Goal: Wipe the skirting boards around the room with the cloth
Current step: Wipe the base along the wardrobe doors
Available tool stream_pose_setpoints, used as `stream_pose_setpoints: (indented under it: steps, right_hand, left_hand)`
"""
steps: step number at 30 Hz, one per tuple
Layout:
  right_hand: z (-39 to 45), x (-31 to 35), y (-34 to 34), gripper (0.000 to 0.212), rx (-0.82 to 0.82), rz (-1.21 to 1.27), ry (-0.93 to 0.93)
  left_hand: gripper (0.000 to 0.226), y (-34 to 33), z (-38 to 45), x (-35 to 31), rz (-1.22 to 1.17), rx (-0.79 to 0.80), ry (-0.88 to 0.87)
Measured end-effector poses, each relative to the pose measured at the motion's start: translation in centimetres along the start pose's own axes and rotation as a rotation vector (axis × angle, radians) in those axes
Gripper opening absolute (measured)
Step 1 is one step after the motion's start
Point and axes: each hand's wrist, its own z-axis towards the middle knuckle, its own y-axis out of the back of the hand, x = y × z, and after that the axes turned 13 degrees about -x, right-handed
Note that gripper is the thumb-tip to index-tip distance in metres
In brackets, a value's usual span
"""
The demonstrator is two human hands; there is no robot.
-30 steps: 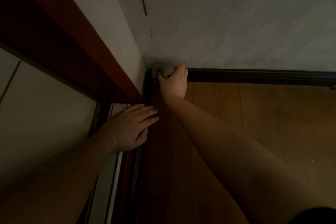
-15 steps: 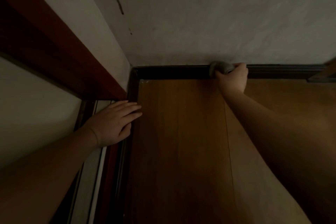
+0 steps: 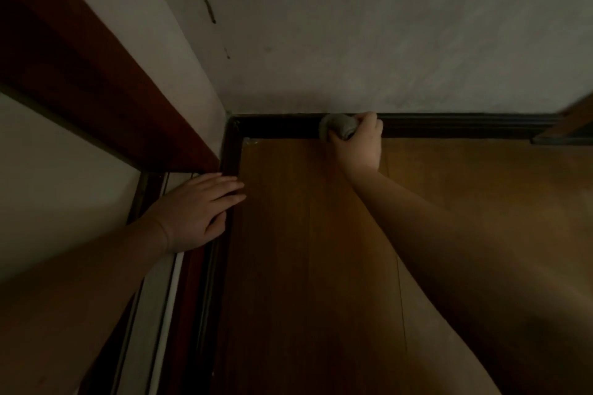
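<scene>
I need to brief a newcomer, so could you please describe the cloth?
Find the room corner and follow the dark skirting board along the far wall. The cloth is the pale grey wad pressed against it in the right hand.

Matt grey cloth; glossy dark skirting board.

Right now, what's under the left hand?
The left hand lies flat, fingers straight, across the dark skirting board and pale door track beside the wooden floor. The strip directly beneath the palm is covered.
</scene>
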Motion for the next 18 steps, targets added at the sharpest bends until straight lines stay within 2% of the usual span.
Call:
stream_pose_setpoints:
  steps: [5, 8, 13, 18]
  right_hand:
    - [3.0, -3.2, 3.0, 0.043, -0.059, -0.048, 0.019]
    - [5.7, -5.8, 7.0, 0.046, -0.15, -0.126, -0.055]
    - [8.3, -8.0, 11.0, 0.048, -0.137, -0.214, -0.062]
    - [6.9, -9.1, 13.8, 0.049, -0.167, -0.213, -0.187]
  left_hand:
    - [0.051, -0.2, 0.1, 0.0, 0.0, 0.0, -0.007]
    - [0.051, -0.2, 0.1, 0.1, -0.002, 0.017, 0.002]
    - [0.052, 0.0, 0.4, -0.1, 0.052, 0.037, 0.012]
    - [0.053, 0.5, 0.7, -0.8, 0.078, 0.107, 0.022]
